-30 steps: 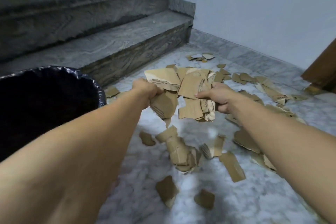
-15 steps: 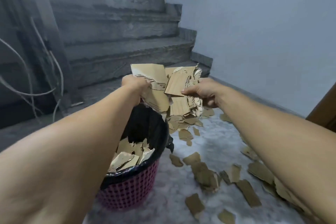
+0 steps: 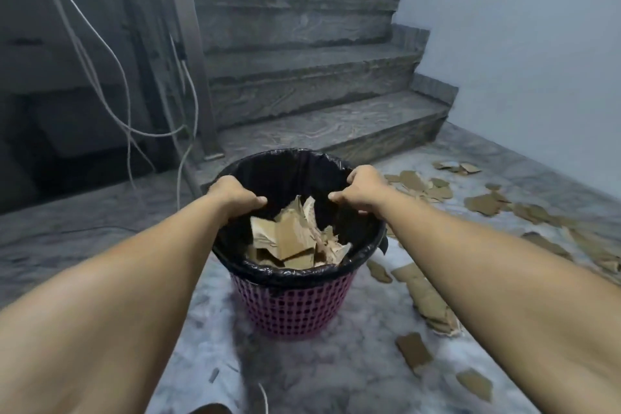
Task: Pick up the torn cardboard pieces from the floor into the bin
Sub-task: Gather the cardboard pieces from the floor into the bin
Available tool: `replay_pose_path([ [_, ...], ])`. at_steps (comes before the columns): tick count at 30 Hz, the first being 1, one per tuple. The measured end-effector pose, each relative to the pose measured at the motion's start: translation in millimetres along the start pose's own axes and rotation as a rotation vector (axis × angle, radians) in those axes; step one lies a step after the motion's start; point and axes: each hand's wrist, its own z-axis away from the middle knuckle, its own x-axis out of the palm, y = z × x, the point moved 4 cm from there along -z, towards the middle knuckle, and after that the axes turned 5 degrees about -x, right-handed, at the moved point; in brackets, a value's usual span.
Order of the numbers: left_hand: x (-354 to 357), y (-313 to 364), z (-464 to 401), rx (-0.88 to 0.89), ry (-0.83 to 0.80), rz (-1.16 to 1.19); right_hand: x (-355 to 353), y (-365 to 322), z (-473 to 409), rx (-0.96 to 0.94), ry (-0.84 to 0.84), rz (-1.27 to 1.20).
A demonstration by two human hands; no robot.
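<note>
A pink mesh bin [image 3: 292,309] with a black liner [image 3: 285,171] stands on the marble floor in front of me. Torn cardboard pieces [image 3: 292,239] lie piled inside it. My left hand [image 3: 235,195] hovers over the bin's left rim and my right hand [image 3: 361,191] over its right rim. On both, the fingers hang down, the thumbs point inward, and nothing is held. More torn cardboard [image 3: 426,299] lies scattered on the floor to the right of the bin.
Grey stone stairs [image 3: 302,101] rise just behind the bin. Loose white cables [image 3: 127,104] hang beside a metal post at the left. A pale wall [image 3: 537,60] closes the right side. Further cardboard scraps [image 3: 484,203] spread towards that wall.
My view swung left from the floor scraps to the bin. Both hands carried a bundle of cardboard over the bin and let it go; it now lies inside.
</note>
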Motion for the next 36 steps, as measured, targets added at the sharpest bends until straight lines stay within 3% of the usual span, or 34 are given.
replay_pose_path([
  [3,-8,-5,-1,0.082,0.292,-0.107,-14,7,8,-0.005,0.251,0.167],
  [7,-14,-9,-1,0.130,0.560,-0.330,-16,25,19,0.121,0.247,0.280],
  [12,-10,-29,-10,-0.107,0.408,-0.177,-4,41,28,0.253,-0.015,-0.225],
  [21,-35,-52,-20,-0.202,0.447,-0.117,47,38,-21,0.228,0.008,-0.701],
  [23,-31,-54,-22,-0.178,0.396,-0.078,47,31,-24,0.227,0.059,-0.799],
  [25,-19,-53,-21,-0.127,0.299,0.015,50,37,-38,0.219,0.066,-0.825],
  [28,-6,-50,-23,-0.092,0.308,0.015,51,48,-49,0.212,0.005,-0.768],
  [31,-5,-44,-23,-0.075,0.419,-0.236,26,24,-8,0.158,-0.055,-0.631],
  [33,-4,-30,-20,0.035,0.500,-0.426,12,21,4,0.113,-0.091,-0.578],
  [36,9,9,-11,0.239,0.487,-0.490,-12,33,13,0.109,-0.119,-0.498],
])
